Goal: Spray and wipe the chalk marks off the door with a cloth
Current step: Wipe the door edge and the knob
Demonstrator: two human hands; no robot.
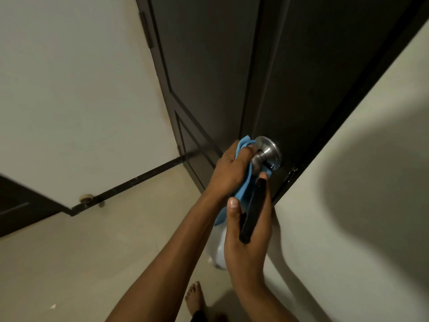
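Head view: we look down at a dark door (209, 66) with a round metal knob (267, 152). Our left hand (232, 173) curls its fingers around a blue cloth (242, 189) and presses it against the knob's neck; the cloth's tail hangs below the wrist. Faint chalk marks (274, 164) show on the door just beside the knob plate. Our right hand (248, 231) grips a spray bottle (219, 249), thumb up, fingers wrapped round its black head; the white body hangs below. A bare foot (195, 298) stands on the tiled floor (92, 263).
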